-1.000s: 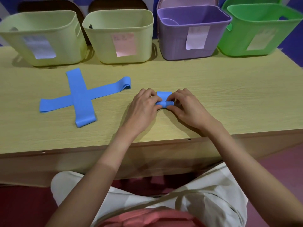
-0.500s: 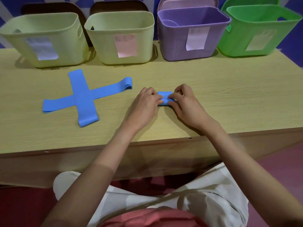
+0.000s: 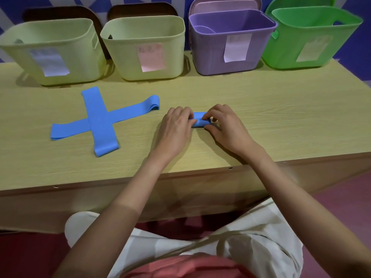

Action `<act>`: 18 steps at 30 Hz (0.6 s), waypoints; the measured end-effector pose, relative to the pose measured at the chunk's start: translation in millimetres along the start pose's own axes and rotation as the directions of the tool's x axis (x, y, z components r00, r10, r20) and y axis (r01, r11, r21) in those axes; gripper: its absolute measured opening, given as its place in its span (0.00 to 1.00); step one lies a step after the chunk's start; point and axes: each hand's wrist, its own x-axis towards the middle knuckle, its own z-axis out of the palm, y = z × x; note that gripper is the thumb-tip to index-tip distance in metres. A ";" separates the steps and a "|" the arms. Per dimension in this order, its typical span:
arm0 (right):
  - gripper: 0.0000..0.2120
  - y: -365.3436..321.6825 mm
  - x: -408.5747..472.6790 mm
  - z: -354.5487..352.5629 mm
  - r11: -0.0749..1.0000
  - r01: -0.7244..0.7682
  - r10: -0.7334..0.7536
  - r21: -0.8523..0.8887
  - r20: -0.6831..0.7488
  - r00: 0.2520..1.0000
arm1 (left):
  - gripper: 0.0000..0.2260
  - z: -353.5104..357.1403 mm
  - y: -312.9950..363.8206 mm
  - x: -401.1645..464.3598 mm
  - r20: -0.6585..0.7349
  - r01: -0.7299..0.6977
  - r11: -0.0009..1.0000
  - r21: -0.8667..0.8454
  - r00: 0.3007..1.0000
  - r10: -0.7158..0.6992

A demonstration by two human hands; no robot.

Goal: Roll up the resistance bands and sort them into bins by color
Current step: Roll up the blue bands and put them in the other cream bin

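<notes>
Resistance bands, blue ones, and I'm partway through. One blue roll [image 3: 199,122] sits on the counter [image 3: 281,121] about midway along, a bit nearer the front edge than the bins, and both my hands are on it: left hand [image 3: 176,129] pinches its left end, right hand [image 3: 224,127] has fingers curled over the top with the thumb tucked under the right end. Looks basically rolled up, just tidying it so it doesn't spring open.

Still to do: two more blue bands [image 3: 100,119] lie flat and crossed in an X toward the left side, untouched. Along the back edge are four bins: two pale yellow-green [image 3: 50,47] [image 3: 144,43], one purple [image 3: 230,41], one green [image 3: 313,37]. Labels are too blurry to read, so I can't say which takes blue. Can't really see what's inside most of them.
</notes>
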 end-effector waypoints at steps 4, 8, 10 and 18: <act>0.08 1.9 3.1 1.3 1.000 -0.006 0.006 0.010 0.001 1.000 | 0.09 2.2 -0.7 -3.1 -0.010 -0.049 0.999 0.021 0.999 0.050; 0.10 2.2 6.1 0.1 1.000 -0.008 0.008 -0.003 0.010 1.000 | 0.07 3.0 -1.8 1.9 -0.007 -0.044 0.999 -0.010 0.999 0.044; 0.12 3.0 6.8 -1.4 1.000 0.000 0.001 -0.024 0.019 1.000 | 0.06 3.6 -1.7 4.5 -0.007 -0.030 0.999 -0.021 1.000 0.030; 0.13 5.0 14.4 -2.9 0.998 0.016 -0.013 -0.065 0.050 0.999 | 0.08 3.4 -4.4 11.6 0.010 -0.037 0.999 0.018 0.999 0.037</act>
